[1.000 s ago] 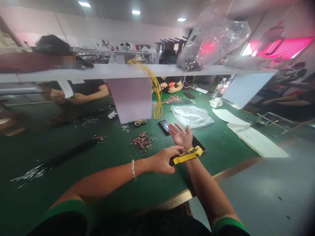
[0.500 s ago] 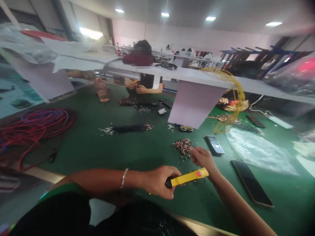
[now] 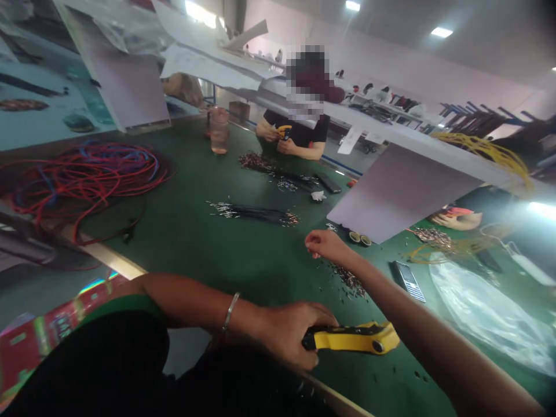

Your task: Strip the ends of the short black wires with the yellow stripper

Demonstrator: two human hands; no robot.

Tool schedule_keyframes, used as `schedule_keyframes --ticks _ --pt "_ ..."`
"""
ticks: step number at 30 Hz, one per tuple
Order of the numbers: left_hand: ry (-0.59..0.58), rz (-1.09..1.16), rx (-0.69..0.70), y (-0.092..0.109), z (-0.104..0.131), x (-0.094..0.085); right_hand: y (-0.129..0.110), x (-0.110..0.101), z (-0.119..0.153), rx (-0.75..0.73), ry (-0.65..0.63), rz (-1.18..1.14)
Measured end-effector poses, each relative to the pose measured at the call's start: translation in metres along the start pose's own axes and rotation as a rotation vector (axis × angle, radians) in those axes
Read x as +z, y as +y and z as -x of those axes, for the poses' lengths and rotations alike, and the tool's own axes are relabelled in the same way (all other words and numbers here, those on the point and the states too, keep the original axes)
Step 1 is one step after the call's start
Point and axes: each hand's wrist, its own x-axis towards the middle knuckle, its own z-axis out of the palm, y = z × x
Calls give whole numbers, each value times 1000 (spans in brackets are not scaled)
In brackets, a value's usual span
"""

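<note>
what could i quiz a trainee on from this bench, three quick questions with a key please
1. True or false: the left hand grips the yellow tool.

2. Which of these lies nearest the keypad phone?
a) the drinking cup
b) the clear plastic
c) the crumpled white tissue

3. Fill in the blank: the tangled cables on the table are red and ____.

Key: 1. True. 2. b. 3. blue.
</note>
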Motion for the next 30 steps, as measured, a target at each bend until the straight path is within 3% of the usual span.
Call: schedule_keyframes --ticks 10,16,23,30 --pt "272 104 86 -11 0 8 -39 22 -71 -278 64 349" --pt "311 117 91 -13 -3 13 -70 53 -100 -427 86 504" --pt "323 114 60 -13 -3 15 -83 77 -125 -384 71 697" --pt "332 115 56 -13 -4 14 -80 83 -125 -358 77 769"
